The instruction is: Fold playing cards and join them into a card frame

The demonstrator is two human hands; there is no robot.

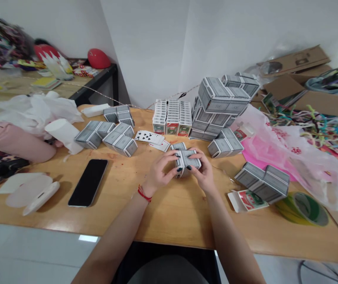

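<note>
Between my two hands, low over the table's middle, is a block of folded playing cards (183,158) with grey patterned backs. My left hand (158,172) grips its left side, thumb at the near edge and fingers over the top. My right hand (205,173) holds the right side in the same way. Part of the block is covered by the fingers. Just beyond it lie loose playing cards (149,137), face up, one showing spades. Behind these stand rows of card boxes (172,118) with white, red and green sides.
Grey card blocks (118,138) sit at the left, and a taller stack (219,98) rises at the back right. A phone (88,182) lies left of my arms. An open card box (248,200), green tape (305,209) and a plastic bag (307,157) are on the right.
</note>
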